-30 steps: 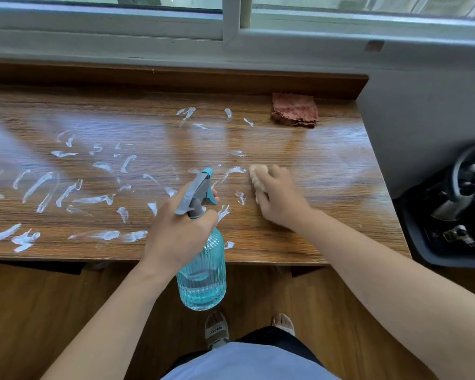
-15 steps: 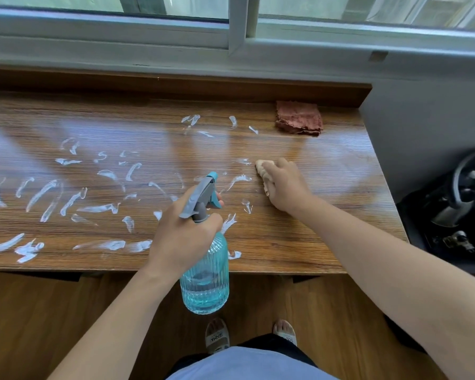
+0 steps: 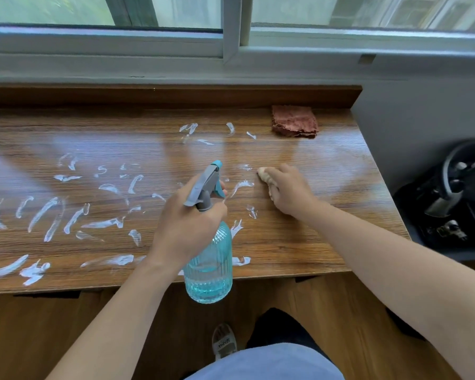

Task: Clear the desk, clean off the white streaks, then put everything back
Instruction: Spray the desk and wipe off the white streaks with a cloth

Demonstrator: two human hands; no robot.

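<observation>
The wooden desk (image 3: 327, 220) carries several white streaks (image 3: 47, 215) over its left and middle parts. My left hand (image 3: 184, 223) grips a ribbed blue spray bottle (image 3: 209, 272) by the neck, a finger on its trigger, the grey nozzle pointing away over the desk. My right hand (image 3: 288, 190) presses a small pale yellow cloth (image 3: 263, 174) on the desk, just right of a streak; most of the cloth is hidden under the hand. A folded reddish-brown cloth (image 3: 295, 124) lies at the back right of the desk.
A raised wooden ledge (image 3: 148, 96) and a window sill run behind the desk. A black chair base (image 3: 455, 198) stands to the right of the desk. My feet show on the wooden floor below the front edge.
My right hand with the yellow cloth has slid a little away from me over the desk. The bottle in my left hand stays about where it was.
</observation>
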